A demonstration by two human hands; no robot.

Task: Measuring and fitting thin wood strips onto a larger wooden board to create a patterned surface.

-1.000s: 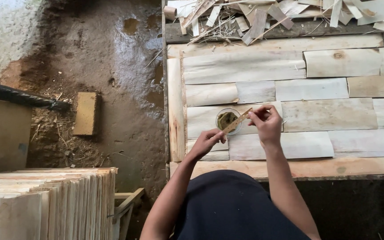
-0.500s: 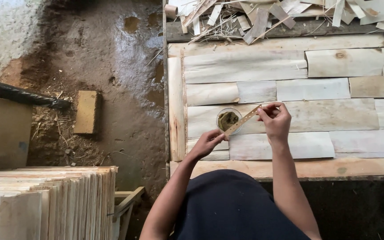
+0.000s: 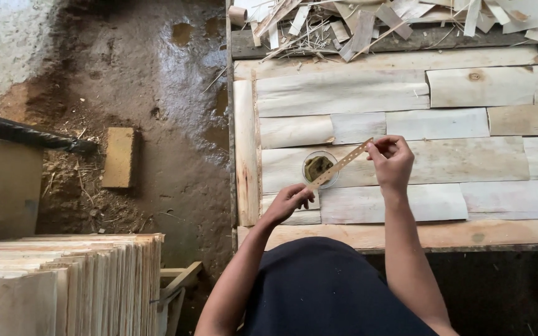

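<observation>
a wooden bench (image 3: 406, 235) carries pale veneer sheets (image 3: 344, 92), offcut scraps (image 3: 368, 25) and a small round tub (image 3: 319, 168).

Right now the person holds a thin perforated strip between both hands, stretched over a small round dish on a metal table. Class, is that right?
Not quite: the table is made of pale wooden boards, not metal. The head view shows the left hand and right hand holding the strip over the round dish.

Both bare forearms were stretched forward from the body over the near edge of the surface. The left hand (image 3: 289, 200) was held low and closer in, knuckles up, its fingers (image 3: 303, 194) curled together in a pinch. The right hand (image 3: 392, 162) was raised farther out, wrist bent, with thumb and fingers (image 3: 381, 145) closed in a fine pinch at its tip.
</observation>
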